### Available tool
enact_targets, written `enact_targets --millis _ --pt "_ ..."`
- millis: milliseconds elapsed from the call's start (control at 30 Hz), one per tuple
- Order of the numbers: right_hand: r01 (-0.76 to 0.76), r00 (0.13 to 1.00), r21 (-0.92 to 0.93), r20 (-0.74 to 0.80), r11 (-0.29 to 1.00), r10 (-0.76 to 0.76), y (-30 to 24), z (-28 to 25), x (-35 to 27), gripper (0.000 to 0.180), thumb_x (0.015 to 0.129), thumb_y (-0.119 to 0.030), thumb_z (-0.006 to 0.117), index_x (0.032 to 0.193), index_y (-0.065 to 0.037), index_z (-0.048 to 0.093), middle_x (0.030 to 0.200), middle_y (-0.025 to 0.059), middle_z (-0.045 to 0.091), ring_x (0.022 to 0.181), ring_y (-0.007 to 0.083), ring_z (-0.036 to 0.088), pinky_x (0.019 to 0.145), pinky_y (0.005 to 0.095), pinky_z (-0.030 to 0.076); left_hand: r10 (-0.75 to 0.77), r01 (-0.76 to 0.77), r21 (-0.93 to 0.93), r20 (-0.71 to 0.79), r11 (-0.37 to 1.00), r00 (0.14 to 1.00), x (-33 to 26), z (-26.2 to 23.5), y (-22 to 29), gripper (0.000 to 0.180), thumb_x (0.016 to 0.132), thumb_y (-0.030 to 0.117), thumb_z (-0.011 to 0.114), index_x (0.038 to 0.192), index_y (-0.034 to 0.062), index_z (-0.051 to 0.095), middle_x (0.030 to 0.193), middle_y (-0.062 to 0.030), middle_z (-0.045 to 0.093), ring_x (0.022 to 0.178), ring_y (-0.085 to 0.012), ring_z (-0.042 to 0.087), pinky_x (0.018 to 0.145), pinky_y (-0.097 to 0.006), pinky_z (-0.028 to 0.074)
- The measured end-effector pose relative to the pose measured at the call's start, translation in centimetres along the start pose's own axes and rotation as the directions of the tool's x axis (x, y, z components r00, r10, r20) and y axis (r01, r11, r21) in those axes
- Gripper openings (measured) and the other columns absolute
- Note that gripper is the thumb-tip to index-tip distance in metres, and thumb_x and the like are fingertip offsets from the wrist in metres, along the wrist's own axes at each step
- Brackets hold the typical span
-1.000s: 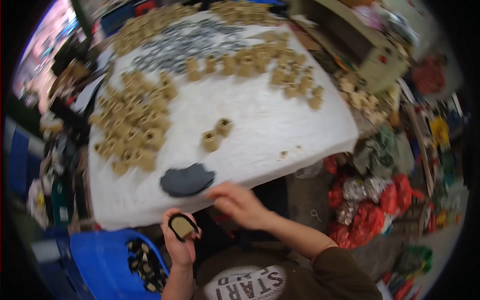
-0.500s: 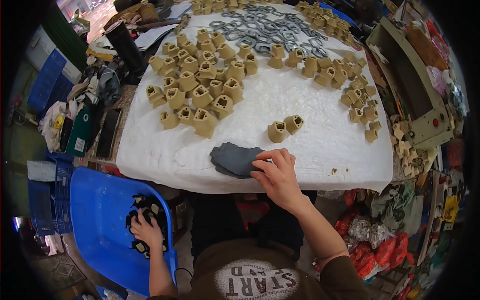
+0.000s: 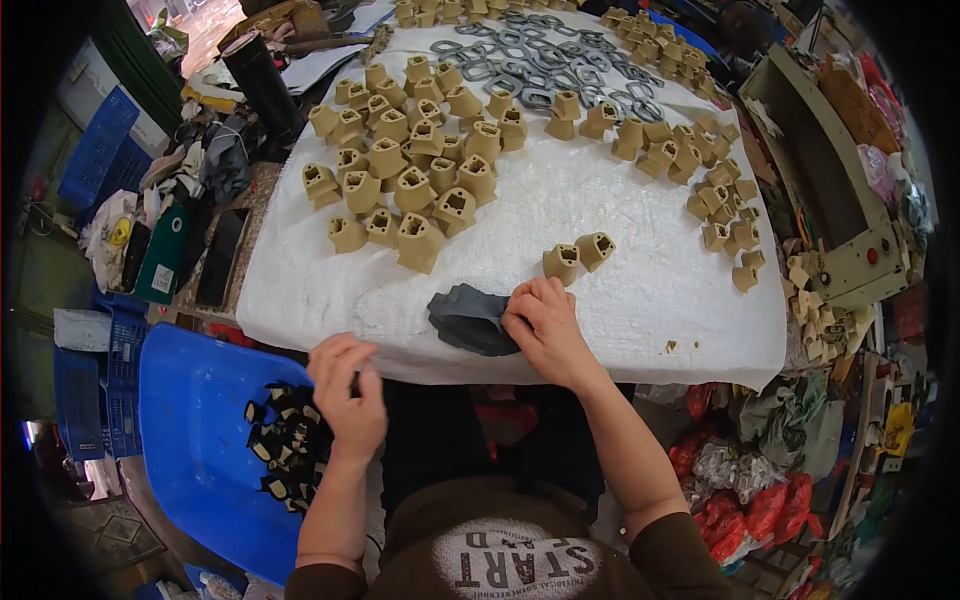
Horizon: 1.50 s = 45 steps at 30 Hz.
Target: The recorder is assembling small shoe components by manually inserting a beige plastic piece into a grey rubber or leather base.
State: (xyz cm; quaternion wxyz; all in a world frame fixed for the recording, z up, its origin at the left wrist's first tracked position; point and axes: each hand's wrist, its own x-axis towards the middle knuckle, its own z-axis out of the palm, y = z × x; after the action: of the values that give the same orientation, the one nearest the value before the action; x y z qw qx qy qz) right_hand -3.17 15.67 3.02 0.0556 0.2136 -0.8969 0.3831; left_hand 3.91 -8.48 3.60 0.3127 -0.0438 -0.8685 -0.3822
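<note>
A small stack of dark grey sheets (image 3: 468,318), thin with uneven edges, lies near the front edge of the white-covered table (image 3: 620,310). My right hand (image 3: 548,328) pinches the stack's right end, and the upper sheet bends up a little there. Above the front edge, to the left of the sheets, my left hand (image 3: 348,392) hangs in the air with its fingers loosely curled and apart; nothing shows in it. Two tan hollow blocks (image 3: 562,262) stand just beyond my right hand. Below my left hand, the blue tub (image 3: 190,430) holds black-and-tan pieces (image 3: 288,445).
Many tan hollow blocks (image 3: 415,190) crowd the table's left, with more along the right (image 3: 715,195). Grey metal rings (image 3: 540,60) lie at the far end. A metal box with a red button (image 3: 850,200) borders the right side; red plastic bags (image 3: 745,515) lie below.
My left hand has come up out of the blue tub to the table's front edge. My right hand has closed on the end of the grey sheets, bending the upper one.
</note>
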Motion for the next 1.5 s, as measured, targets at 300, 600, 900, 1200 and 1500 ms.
enact_targets --millis 300,600,900,1200,1500 --pt "-0.001 0.992 0.045 -0.122 0.999 0.006 1.4 0.7 -0.1 0.007 0.081 -0.015 0.056 0.080 -0.008 0.057 0.087 0.0065 0.054 0.086 0.0272 0.047 0.077 0.0398 0.033 0.251 -0.176 -0.259 0.293 0.950 0.922 2.2 6.5 5.3 0.023 0.070 -0.001 0.059 0.092 0.0015 0.061 0.092 -0.0124 0.059 0.089 -0.0303 0.056 0.082 -0.038 0.044" --pt "-0.109 0.923 0.704 -0.190 0.702 0.333 2.4 -0.5 -1.6 0.010 0.091 -0.011 0.049 0.086 -0.003 0.052 0.092 0.0046 0.052 0.086 0.0138 0.046 0.077 0.0261 0.039 0.306 -0.296 -0.085 0.356 0.951 0.883 1.5 7.9 4.9 0.031 0.069 0.000 0.060 0.099 0.0009 0.059 0.090 -0.0136 0.058 0.088 -0.0320 0.055 0.081 -0.041 0.043" --pt "0.162 0.920 0.251 -0.388 0.954 -0.054 -1.2 -4.7 -3.3 0.007 0.082 -0.003 0.057 0.087 -0.005 0.053 0.100 0.0085 0.052 0.092 0.0242 0.047 0.082 0.0328 0.039 0.277 -0.237 -0.157 0.327 0.959 0.904 3.0 6.8 7.1 0.033 0.076 0.008 0.058 0.107 -0.0024 0.055 0.111 -0.0197 0.050 0.096 -0.0337 0.052 0.084 -0.037 0.042" --pt "0.066 0.910 0.149 -0.415 0.987 0.001 2.3 -5.6 -2.9 0.026 0.073 -0.002 0.068 0.097 -0.004 0.057 0.101 0.0115 0.057 0.098 0.0278 0.050 0.086 0.0362 0.040 -0.231 0.744 -0.665 0.714 0.072 0.661 1.8 7.6 7.6 0.040 0.099 0.024 0.031 0.127 -0.0032 0.041 0.093 -0.0104 0.061 0.070 -0.0165 0.059 0.056 -0.028 0.045" --pt "-0.268 0.880 -0.080 -0.426 0.960 0.210 7.8 -5.5 0.3 0.049 0.074 -0.015 0.071 0.119 -0.005 0.054 0.110 0.0091 0.060 0.099 0.0265 0.051 0.089 0.0372 0.038 -0.254 0.744 -0.656 0.747 -0.128 0.615 1.0 7.0 7.8 0.041 0.099 0.028 0.028 0.129 0.0025 0.040 0.085 -0.0121 0.061 0.065 -0.0201 0.057 0.057 -0.030 0.044"
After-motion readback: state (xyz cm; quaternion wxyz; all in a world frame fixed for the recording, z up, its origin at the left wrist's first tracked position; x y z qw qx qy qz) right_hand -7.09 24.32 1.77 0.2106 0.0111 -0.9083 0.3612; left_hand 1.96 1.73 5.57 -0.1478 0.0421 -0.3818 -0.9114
